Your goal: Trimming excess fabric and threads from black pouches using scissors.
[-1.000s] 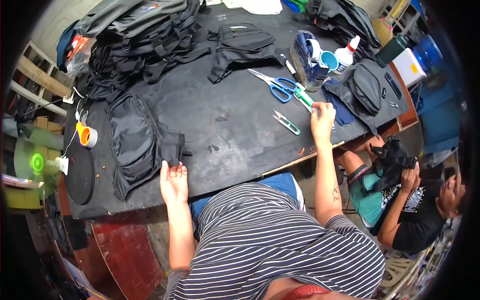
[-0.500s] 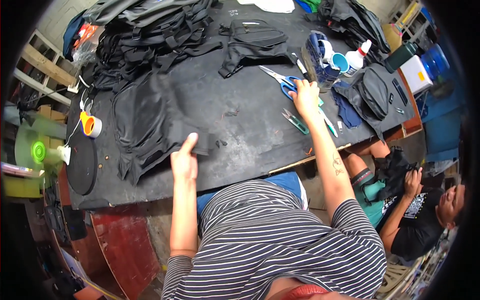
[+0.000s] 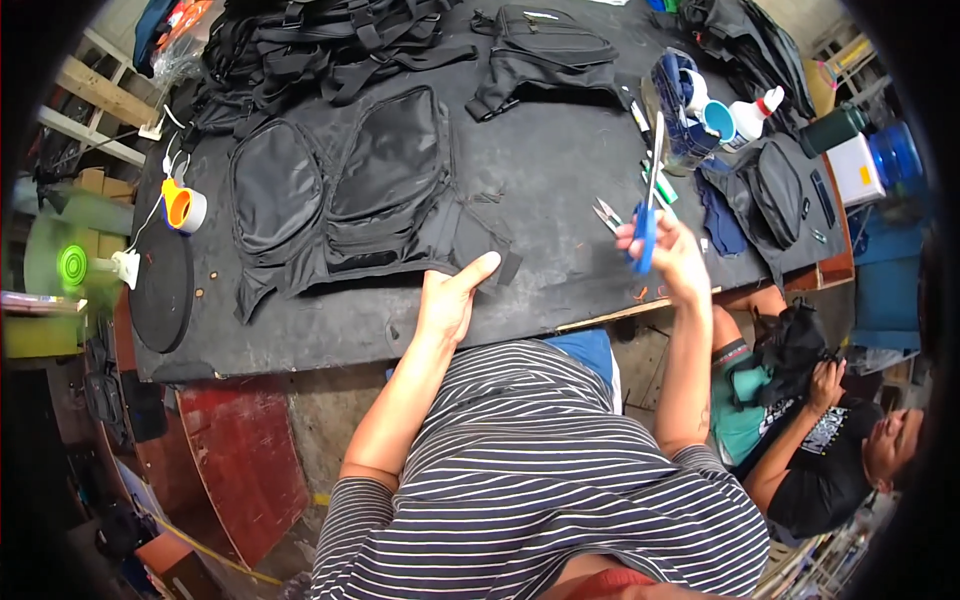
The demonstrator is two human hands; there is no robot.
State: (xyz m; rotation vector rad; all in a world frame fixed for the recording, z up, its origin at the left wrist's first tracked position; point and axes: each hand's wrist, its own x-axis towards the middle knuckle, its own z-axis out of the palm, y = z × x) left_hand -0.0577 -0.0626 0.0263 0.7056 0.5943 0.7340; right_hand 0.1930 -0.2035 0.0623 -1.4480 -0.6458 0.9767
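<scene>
A black sewn bag panel with two zipped pouch faces lies spread on the dark table, its near edge facing me. At its near right corner, my left hand is closed on the fabric, thumb on top and fingers mostly hidden below. My right hand, raised off the tabletop to the right of the panel, grips blue-handled scissors by the handles. The blades point up and away from me. Just left of the scissors lie small thread snips.
Black bags and straps are heaped at the far left; another black bag lies at the back middle. On the right stand a container of supplies and a white bottle. A tape roll sits left. A co-worker sits at right.
My right hand has lifted the scissors from the table and brought them nearer. The bag panel now lies spread wider, showing both pouches, with my left hand farther right along its near edge.
</scene>
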